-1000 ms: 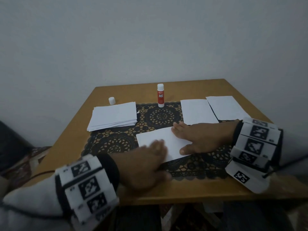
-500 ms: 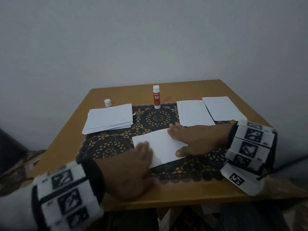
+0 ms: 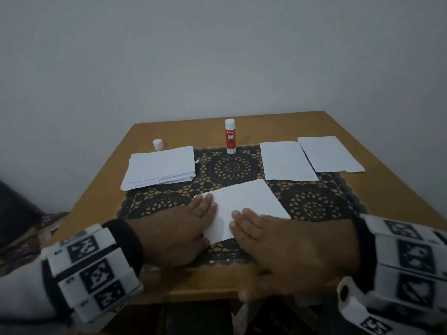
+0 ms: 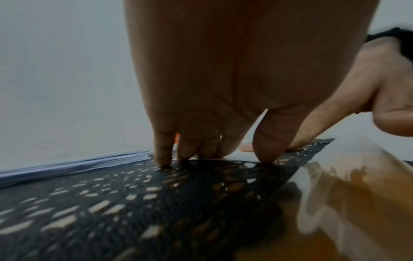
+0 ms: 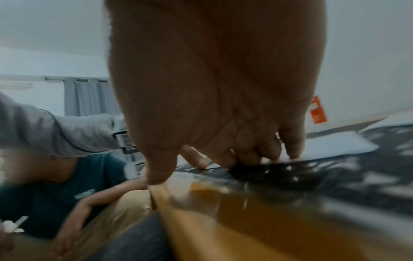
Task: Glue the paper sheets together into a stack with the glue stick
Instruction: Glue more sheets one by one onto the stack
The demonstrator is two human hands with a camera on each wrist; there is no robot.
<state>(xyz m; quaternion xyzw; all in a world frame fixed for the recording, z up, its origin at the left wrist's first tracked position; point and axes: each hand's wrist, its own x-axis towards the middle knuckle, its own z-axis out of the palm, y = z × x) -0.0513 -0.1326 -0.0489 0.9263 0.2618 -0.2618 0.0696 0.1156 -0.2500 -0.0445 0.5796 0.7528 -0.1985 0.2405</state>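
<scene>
- Paper stack [image 3: 160, 169] is seen far left on the surface [image 3: 377, 197], glue stick [image 3: 230, 136] upright beyond.
- Left hand [image 3: 179, 228], fingers flat, is pressed on the sheet [image 3: 246, 204]'s left edge.
- Sheet's long axis is tilted up to the right.
- Right hand [image 3: 285, 245], spread flat, is laid on its near edge; likely nearer the two loose sheets [image 3: 309, 158].

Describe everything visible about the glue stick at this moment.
The glue stick stands upright at the far edge of the black lace mat, untouched by either hand. It is a slim tube with a red label reading "GLUE STICK" and white ends. A small white cap sits apart to its left on the wooden table.
</scene>
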